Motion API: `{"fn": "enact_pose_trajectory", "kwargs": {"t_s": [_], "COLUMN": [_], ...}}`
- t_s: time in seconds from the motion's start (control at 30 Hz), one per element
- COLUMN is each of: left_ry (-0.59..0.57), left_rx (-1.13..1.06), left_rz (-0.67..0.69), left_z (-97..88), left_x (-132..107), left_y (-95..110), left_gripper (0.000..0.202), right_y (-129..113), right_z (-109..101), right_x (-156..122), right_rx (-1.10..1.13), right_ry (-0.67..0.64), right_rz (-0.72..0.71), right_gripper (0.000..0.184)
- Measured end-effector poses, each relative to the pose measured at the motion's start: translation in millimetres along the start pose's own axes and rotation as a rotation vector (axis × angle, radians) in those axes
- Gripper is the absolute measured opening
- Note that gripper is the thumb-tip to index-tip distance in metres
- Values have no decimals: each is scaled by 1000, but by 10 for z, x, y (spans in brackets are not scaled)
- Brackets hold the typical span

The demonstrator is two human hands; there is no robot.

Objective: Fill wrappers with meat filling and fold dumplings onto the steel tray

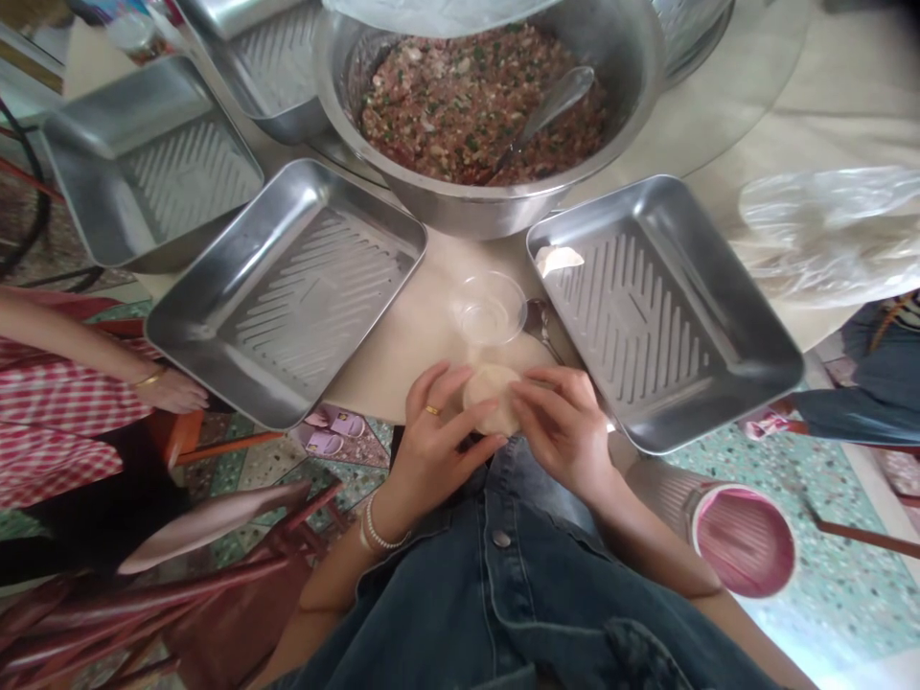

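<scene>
A pale round dumpling wrapper (491, 395) is held between my two hands, just over the table's near edge. My left hand (440, 436) pinches its left side with thumb and fingers; a gold ring and a bead bracelet are on this arm. The fingertips of my right hand (564, 426) grip the wrapper's right edge. Beyond them stands a small clear bowl (491, 307). Farther back, a large steel basin (474, 206) holds minced meat filling (446, 105) flecked with green, and a metal spoon (557, 101) leans in it. One folded dumpling (559, 260) lies in the right tray.
Steel trays flank me: a right tray (632, 316), a left tray (316, 287), and others farther left. A plastic bag (834, 230) lies on the right. A pink-lined bin (747, 541) is on the floor. A person's hand (176, 388) is near the left tray.
</scene>
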State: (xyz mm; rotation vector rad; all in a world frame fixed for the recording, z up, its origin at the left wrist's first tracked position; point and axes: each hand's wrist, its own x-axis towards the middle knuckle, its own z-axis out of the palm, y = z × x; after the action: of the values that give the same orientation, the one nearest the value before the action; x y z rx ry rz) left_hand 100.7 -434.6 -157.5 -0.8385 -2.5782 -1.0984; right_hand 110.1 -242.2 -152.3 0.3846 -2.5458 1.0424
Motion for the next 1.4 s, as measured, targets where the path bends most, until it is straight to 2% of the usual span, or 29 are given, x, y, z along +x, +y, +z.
{"fn": "enact_pose_trajectory", "kwargs": {"t_s": [0.2,0.53,0.73,0.87,1.0,1.1,1.27,1.4], "left_ry": [71,99,97,32,-17,-4,72,140], "left_rx": [-30,-109,-209,-234,-200,-174,-207,-380], "left_rz": [21,-66,-51,-10,9,18,5,-160], "left_z": [27,61,-37,-116,-119,-77,-22,-53], "left_x": [-4,124,82,59,53,70,182,233], "left_y": [-34,-4,-81,-109,-108,-107,-78,-8], "left_gripper": [23,6,17,24,28,29,25,17], "right_y": [66,44,-20,-41,-46,-42,-16,-18], "right_z": [-73,-87,-99,-118,-138,-115,-19,31], "right_x": [-130,-54,23,84,128,138,124,114], "right_rx": [28,79,175,207,215,214,171,165], "right_ry": [-105,-143,-177,-216,-250,-228,-88,-31], "right_rz": [-154,-145,-55,-14,2,-5,-11,11], "right_gripper": [23,13,11,10,9,9,15,29]}}
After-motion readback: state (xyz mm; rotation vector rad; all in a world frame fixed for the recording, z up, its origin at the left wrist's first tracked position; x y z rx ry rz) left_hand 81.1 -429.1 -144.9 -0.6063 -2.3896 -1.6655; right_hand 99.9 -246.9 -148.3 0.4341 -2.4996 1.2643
